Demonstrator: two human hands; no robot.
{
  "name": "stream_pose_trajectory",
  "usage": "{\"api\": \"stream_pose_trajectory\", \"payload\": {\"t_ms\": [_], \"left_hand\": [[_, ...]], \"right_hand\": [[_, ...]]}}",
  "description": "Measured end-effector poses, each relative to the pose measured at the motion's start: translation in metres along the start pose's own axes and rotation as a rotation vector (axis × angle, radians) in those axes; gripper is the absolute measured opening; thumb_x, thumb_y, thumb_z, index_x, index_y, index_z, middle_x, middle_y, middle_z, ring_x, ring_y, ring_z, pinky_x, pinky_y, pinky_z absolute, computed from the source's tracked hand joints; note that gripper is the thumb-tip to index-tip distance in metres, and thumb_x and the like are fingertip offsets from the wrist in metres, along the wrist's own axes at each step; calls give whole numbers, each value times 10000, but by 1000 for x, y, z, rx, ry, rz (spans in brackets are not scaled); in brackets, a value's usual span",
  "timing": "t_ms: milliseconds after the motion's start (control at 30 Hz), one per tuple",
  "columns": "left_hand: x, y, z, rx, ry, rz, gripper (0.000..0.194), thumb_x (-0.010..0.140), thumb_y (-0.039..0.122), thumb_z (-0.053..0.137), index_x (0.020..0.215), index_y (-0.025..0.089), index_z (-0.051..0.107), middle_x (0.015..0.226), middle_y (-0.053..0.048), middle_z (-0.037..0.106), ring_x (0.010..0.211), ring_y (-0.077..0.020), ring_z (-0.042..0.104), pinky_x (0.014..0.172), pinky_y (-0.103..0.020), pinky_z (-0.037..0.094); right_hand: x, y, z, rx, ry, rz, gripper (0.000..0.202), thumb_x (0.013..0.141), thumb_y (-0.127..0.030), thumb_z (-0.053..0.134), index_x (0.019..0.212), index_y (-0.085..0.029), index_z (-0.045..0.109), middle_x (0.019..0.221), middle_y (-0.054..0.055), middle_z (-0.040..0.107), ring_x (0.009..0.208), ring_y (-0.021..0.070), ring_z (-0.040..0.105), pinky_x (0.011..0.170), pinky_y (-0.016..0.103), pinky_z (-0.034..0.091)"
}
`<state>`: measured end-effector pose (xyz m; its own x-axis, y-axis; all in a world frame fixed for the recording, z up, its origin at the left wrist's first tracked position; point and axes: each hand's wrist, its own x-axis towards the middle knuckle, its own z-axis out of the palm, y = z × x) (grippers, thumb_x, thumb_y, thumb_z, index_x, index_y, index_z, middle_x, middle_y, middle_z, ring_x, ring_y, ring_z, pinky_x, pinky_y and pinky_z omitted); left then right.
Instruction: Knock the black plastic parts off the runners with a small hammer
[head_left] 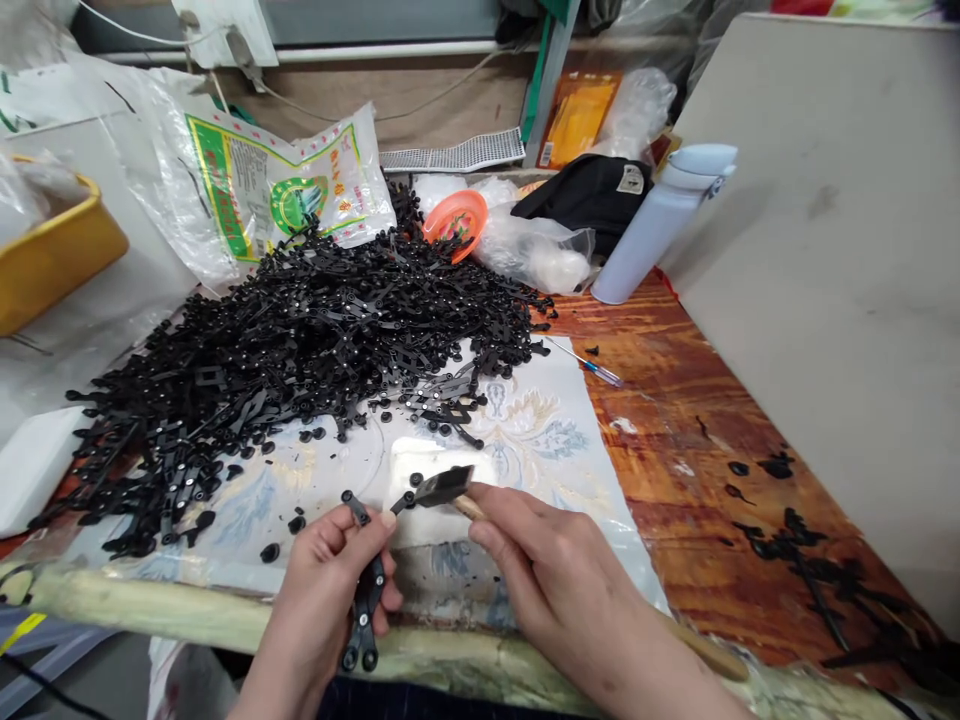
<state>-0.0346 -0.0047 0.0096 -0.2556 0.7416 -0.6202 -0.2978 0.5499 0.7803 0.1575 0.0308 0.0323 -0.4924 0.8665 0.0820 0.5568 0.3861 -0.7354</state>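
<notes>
A worker's left hand (330,560) grips a black part (364,620) as the right hand (559,565) clasps a wood-handled blade (444,486) near its end. A heap of black pieces (322,325) lies beyond.

Looks out from a single camera worn on the person's head, facing forward and down across the table (652,420). Sits close above the work, near enough to show the left hand (326,565) and the right hand (559,575) large in the lower middle, with both forearms (660,660) cut by the bottom border. Takes in the table's rounded near edge (172,592) low down, runs over the heap of black parts (322,325) at middle depth, and climbs to the wooden boarding (420,95) at the back, near the top. Spreads wide, reaching a yellow bin (60,245) at far left and a pale panel (825,200) at far right, cropping both at the sides
</notes>
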Motion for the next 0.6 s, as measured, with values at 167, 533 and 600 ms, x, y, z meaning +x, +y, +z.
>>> {"api": "stream_pose_trajectory", "payload": {"t_ms": [167, 533, 600], "left_hand": [[0, 0, 1, -7, -20, 1, 332, 623, 413, 767, 633, 179, 533, 437, 58, 561, 290, -103, 502, 229, -163, 365], [-2, 2, 0, 26, -10, 12, 325, 634, 422, 749, 642, 181, 530, 434, 55, 559, 278, -110, 509, 224, -164, 362], [0, 2, -1, 34, -18, -7, 337, 627, 435, 753, 642, 181, 533, 437, 54, 561, 278, -113, 513, 221, -168, 366]], "right_hand": [[8, -1, 3, 21, 70, -81, 261, 944, -214, 378, 1115, -202, 575, 833, 51, 642, 702, 164, 608, 637, 293, 474], [17, 2, 2, -64, -46, -85, 252, 957, -254, 357, 1082, -213, 572, 807, 34, 658, 694, 166, 621, 606, 270, 452], [18, 0, -3, 9, 1, -99, 246, 961, -254, 359, 1094, -209, 561, 830, 32, 657, 690, 152, 611, 592, 254, 440]]}}
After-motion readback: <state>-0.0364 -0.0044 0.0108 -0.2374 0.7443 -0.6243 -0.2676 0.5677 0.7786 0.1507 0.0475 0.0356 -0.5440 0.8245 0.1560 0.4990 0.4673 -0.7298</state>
